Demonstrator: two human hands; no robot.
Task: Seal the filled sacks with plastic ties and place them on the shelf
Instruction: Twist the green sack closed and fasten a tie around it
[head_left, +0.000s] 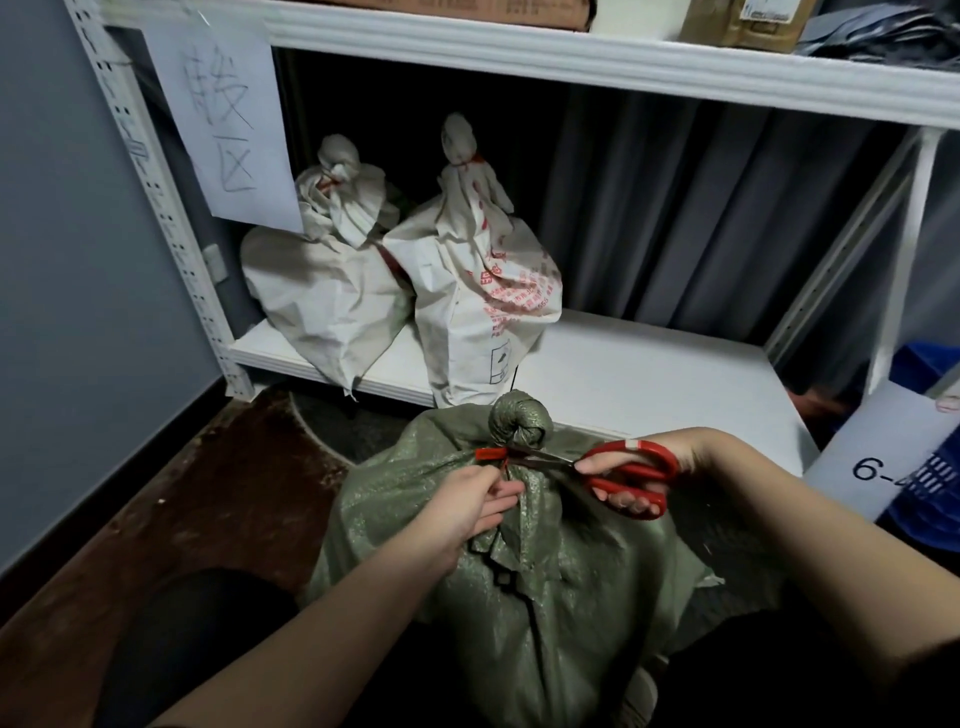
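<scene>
1. Nearest me, the green sack (545, 561) stands on the floor between my knees, just in front of the shelf (639, 374). Its neck is bunched and cinched by a red plastic tie (491, 453), with the twisted knob of fabric sticking up above.
2. My left hand (467, 501) has its grip pinched on the tie's tail just below the neck, pulling it taut.
3. My right hand (670, 467) has its grip curled through the red scissors (621, 470); the blades reach across to the tie, about to trim the spare end, I reckon.
4. Handling, as I judge it: woven plastic, soft and slumping, a bit slick, and bulky enough to be heavy. The cinched neck is the natural handle, with a second hand under the belly.
5. Outward now: two white sacks (467, 280), already tied, fill the shelf's left end. To their right the board looks free, so that's my landing spot.
6. Watch the shelf lip, the upper shelf (623, 65) overhead and the upright post (904, 249) at right.
</scene>
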